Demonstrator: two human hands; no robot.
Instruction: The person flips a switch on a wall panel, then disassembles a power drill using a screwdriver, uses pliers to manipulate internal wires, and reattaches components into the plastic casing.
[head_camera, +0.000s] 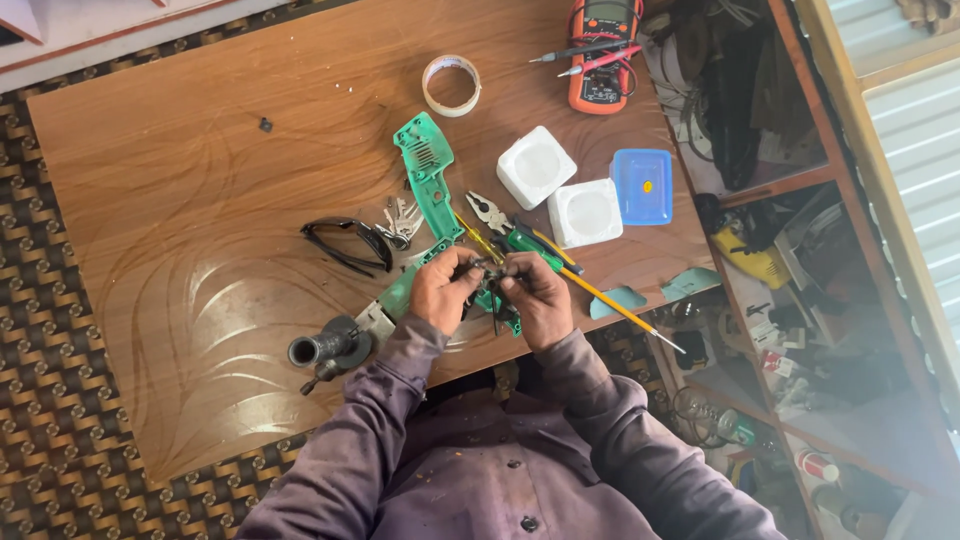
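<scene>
Both hands, left hand (443, 288) and right hand (531, 293), pinch small dark wires (487, 268) inside an opened green drill (400, 295); its removed cover (426, 175) lies at twelve o'clock on the desk (200, 200).

Small dark wired part (487, 272), pinched between both hands, just below green casing half (428, 180); details too small to tell.

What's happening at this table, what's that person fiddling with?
A person at a wooden table has both hands on a small dark part with wires, held just above a dismantled green power tool. The left hand and right hand pinch it between them. One green casing half lies apart, next to pliers, screwdrivers, sunglasses, keys, tape and a multimeter.
</scene>
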